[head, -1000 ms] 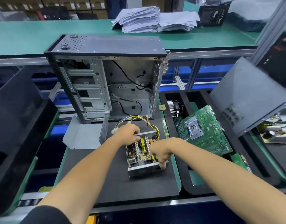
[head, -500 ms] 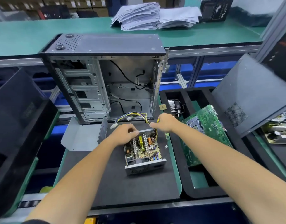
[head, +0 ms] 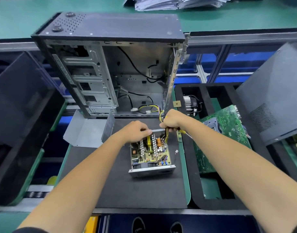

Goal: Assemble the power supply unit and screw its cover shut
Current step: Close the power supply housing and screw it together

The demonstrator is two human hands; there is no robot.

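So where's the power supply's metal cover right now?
The cover lies off the unit in the head view, on the left edge of the black mat, just left of the left hand and in front of the open computer case.

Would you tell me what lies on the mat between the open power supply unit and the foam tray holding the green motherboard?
In the head view, only a small white connector on thin leads lies between the power supply unit and the foam tray; the rest is bare black mat.

Your left hand [head: 135,132] grips the far edge of the open power supply unit [head: 150,153] on the black mat [head: 110,182]. Your right hand [head: 171,121] holds its yellow wire bundle [head: 161,115] and a screwdriver [head: 184,132] — just before the upright computer case [head: 110,64]. The grey cover [head: 89,132] lies left.
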